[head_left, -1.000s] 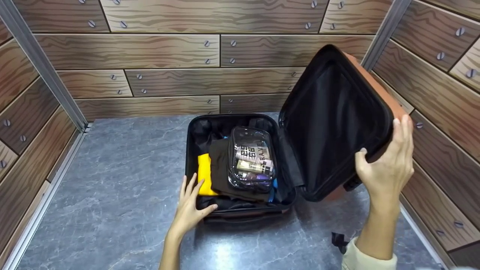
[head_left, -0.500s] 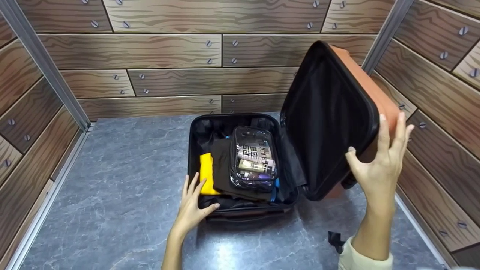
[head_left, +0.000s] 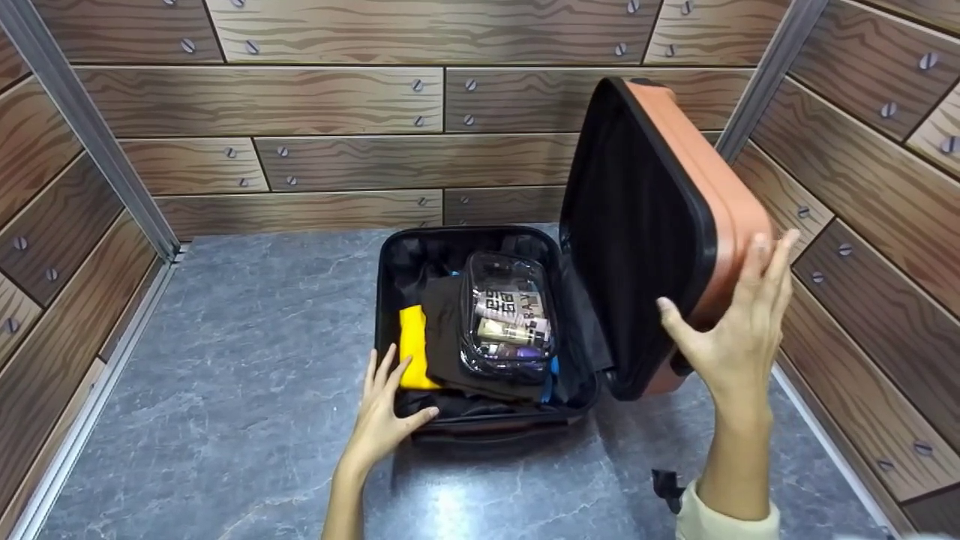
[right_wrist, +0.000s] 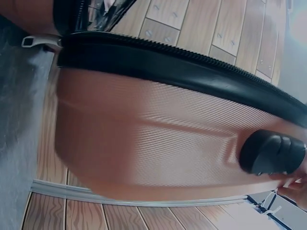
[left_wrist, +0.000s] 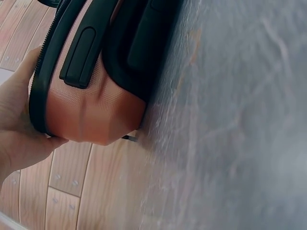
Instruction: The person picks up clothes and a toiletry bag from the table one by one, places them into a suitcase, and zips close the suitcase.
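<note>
An orange hard-shell suitcase with black lining lies on the floor, its base (head_left: 487,424) facing up. The lid (head_left: 637,247) stands tilted to the right on its hinge side. My left hand (head_left: 379,424) rests on the base's near-left corner, fingers spread and thumb on the front rim. My right hand (head_left: 739,341) holds the lid by its free edge, thumb on the inner rim, fingers on the orange shell. Inside the base are a clear toiletry bag (head_left: 506,315) of tubes, dark folded cloth (head_left: 444,330) and a yellow item (head_left: 414,349), its kind unclear.
The floor (head_left: 247,375) is grey and marble-patterned. Wood-print panels (head_left: 337,101) stand behind and at both sides, framed by metal strips. A black strap or tab (head_left: 666,487) shows by the right sleeve (head_left: 727,521). A black wheel (right_wrist: 271,152) juts from the shell.
My right hand has swung the lid leftward and more upright, so more of its orange outer shell shows. The left hand stays at the base's corner, and the contents lie as before.
</note>
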`<state>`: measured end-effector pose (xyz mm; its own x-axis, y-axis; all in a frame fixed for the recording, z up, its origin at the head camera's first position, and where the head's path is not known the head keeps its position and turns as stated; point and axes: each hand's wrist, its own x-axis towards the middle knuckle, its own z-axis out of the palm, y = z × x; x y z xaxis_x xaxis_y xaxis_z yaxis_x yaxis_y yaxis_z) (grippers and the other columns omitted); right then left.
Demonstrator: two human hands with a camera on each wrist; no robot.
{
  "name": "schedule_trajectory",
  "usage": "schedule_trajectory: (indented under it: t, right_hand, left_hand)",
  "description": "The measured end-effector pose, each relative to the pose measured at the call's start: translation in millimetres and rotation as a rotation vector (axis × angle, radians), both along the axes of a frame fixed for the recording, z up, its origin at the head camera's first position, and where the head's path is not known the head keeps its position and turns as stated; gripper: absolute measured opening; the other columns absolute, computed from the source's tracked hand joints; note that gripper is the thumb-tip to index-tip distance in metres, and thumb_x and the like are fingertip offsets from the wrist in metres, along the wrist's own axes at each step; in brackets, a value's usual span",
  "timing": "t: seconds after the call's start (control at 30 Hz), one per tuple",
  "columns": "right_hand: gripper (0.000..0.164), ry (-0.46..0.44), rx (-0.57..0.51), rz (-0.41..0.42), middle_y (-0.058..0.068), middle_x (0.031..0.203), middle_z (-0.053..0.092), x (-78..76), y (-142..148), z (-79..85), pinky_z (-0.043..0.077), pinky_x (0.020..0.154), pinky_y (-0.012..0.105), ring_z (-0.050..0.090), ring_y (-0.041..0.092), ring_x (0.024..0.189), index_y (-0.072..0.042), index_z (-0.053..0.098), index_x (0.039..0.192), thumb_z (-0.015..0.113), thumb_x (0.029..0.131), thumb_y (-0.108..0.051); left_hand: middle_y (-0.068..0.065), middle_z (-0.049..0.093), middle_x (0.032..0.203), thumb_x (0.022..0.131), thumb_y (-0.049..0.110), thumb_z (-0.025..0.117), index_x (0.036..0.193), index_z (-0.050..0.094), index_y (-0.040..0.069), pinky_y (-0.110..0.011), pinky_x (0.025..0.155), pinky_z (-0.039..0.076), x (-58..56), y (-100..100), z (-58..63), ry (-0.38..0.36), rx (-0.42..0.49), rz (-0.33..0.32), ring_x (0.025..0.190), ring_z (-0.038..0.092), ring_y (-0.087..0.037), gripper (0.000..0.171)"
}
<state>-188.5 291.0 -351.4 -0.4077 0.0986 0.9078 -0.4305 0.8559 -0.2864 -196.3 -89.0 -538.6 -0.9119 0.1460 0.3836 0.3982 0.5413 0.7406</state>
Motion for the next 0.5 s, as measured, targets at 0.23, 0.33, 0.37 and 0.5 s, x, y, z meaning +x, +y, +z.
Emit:
schedule_trajectory:
  t: [0.23, 0.33, 0.37, 0.5]
  right_hand:
    - [0.087, 0.029, -0.028, 0.14, 0.019, 0.148, 0.016, -7.1, -8.2, -1.5, 0.019, 0.105, 0.048, 0.015, 0.031, 0.135, -0.035, 0.032, 0.142, 0.074, 0.067, -0.05]
    - [0.092, 0.032, -0.025, 0.15, 0.02, 0.148, 0.014, -9.2, -11.9, -4.5, 0.018, 0.105, 0.049, 0.015, 0.032, 0.135, -0.038, 0.027, 0.143, 0.074, 0.065, -0.05]
    - [0.095, 0.028, -0.021, 0.15, 0.02, 0.149, 0.013, -9.6, -13.2, -5.8, 0.017, 0.105, 0.049, 0.014, 0.032, 0.135, -0.039, 0.024, 0.144, 0.075, 0.065, -0.05]
    - [0.103, -0.005, -0.015, 0.164, 0.022, 0.149, 0.009, -10.5, -17.4, -9.0, 0.015, 0.105, 0.051, 0.011, 0.032, 0.135, -0.039, 0.015, 0.146, 0.075, 0.064, -0.051]
  left_hand:
    - [-0.01, 0.021, 0.149, 0.071, 0.038, 0.077, 0.135, 0.043, 0.004, -0.063, 0.1, 0.015, -0.5, 0.0, 1.1, 0.014, 0.015, 0.002, 0.136, 0.001, -0.034, 0.08]
    - [-0.012, 0.021, 0.148, 0.071, 0.038, 0.077, 0.135, 0.043, 0.004, -0.062, 0.1, 0.014, 0.3, 0.0, 0.8, 0.017, 0.023, -0.003, 0.136, 0.001, -0.034, 0.081]
    - [-0.012, 0.021, 0.148, 0.07, 0.038, 0.077, 0.136, 0.043, 0.004, -0.062, 0.1, 0.014, 0.7, -0.1, 0.9, 0.015, 0.024, -0.004, 0.136, 0.001, -0.034, 0.081]
    - [-0.01, 0.018, 0.15, 0.071, 0.039, 0.077, 0.136, 0.042, 0.004, -0.065, 0.099, 0.014, 1.1, -1.6, 1.1, -0.012, 0.018, -0.01, 0.136, 0.0, -0.032, 0.082]
